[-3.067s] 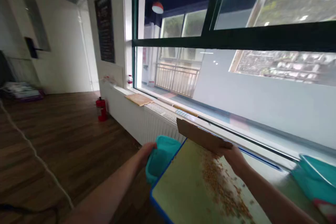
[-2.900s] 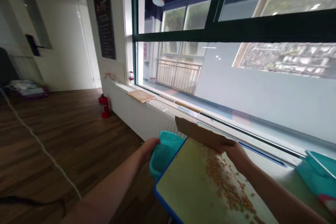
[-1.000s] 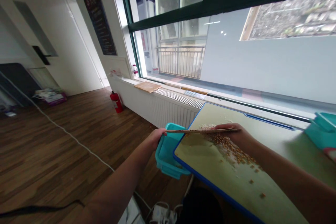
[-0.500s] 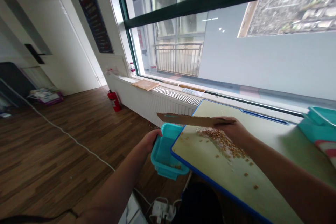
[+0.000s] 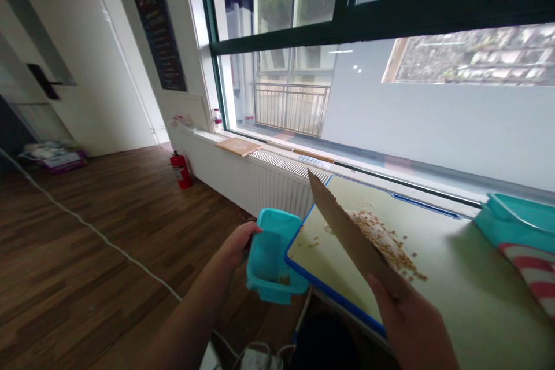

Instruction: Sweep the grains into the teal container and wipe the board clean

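Observation:
My left hand is closed on the rim of a turquoise plastic box, held below and beside the left edge of a pale cutting board with a blue border. A few small tan pieces lie at the bottom of the box. In my right hand is a strip of brown cardboard, tilted on edge above the board. Behind the strip, a heap of small tan and brown pieces with white powder spreads over the board. A few more bits lie near the board's left corner.
Another turquoise container and a red-and-white striped cloth sit at the right. A white radiator runs under the window. A red fire extinguisher stands on the floor; a white cable crosses it.
My right hand has drawn back toward me, and the cardboard has swung from nearly level to a steep slant. The pieces are gathered in a longer heap. My left hand still holds the box.

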